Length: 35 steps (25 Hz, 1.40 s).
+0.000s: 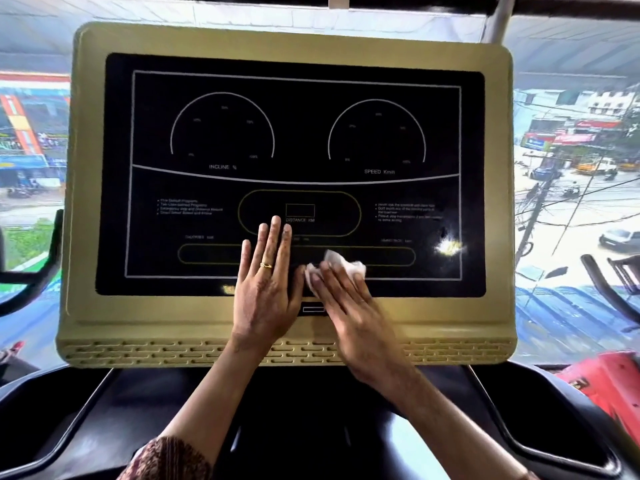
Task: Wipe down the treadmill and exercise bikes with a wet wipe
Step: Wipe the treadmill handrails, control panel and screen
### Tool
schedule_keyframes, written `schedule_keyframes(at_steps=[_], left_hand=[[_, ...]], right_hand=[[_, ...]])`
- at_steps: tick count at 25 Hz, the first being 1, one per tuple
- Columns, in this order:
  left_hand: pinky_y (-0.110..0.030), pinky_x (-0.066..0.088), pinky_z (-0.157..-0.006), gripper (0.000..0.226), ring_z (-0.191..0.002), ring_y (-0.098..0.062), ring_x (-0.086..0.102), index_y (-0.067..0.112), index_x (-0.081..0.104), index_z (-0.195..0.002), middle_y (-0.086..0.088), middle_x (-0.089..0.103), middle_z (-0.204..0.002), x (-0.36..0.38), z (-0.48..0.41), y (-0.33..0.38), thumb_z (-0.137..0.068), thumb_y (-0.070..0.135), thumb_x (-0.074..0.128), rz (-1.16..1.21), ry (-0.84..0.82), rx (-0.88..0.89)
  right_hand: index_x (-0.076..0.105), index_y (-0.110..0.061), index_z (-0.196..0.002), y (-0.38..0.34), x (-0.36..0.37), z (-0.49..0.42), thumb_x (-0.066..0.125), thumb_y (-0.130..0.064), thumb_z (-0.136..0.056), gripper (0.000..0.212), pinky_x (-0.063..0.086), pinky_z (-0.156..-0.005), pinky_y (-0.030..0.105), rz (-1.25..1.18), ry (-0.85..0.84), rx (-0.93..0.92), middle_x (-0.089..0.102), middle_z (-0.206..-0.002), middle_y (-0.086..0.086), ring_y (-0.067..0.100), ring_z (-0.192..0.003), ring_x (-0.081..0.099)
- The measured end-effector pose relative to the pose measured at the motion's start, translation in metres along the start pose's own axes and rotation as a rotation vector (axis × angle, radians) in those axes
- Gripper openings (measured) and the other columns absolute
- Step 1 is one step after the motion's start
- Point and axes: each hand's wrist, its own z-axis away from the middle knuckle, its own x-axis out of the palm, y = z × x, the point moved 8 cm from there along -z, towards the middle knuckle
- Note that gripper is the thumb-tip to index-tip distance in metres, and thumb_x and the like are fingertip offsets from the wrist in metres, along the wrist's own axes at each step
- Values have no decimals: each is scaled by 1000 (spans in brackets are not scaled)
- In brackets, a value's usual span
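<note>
While left hand (265, 292) lies flat, right hand (349, 306) presses wipe (341, 266) on console (104, 306).

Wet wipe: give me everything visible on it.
The wet wipe is a small white sheet, thin and crumpled into loose folds, apparently damp tissue. It lies pressed against the lower part of the treadmill console's black display panel, just above the panel's bottom edge. The right hand covers most of it, fingers flat on top; only the upper and right edges show. The left hand rests beside it.
</note>
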Motion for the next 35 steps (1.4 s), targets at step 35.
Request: schedule_keyframes(at_steps=[35], left_hand=[[-39, 7, -119, 58, -144, -24, 17, 3, 31, -145, -14, 24, -154, 37, -17, 88, -96, 32, 36, -2, -42, 167]], right_hand=[[15, -21, -150, 130, -59, 65, 45, 19, -77, 89, 11, -118, 23, -14, 64, 297, 11, -159, 0, 18, -147, 4]])
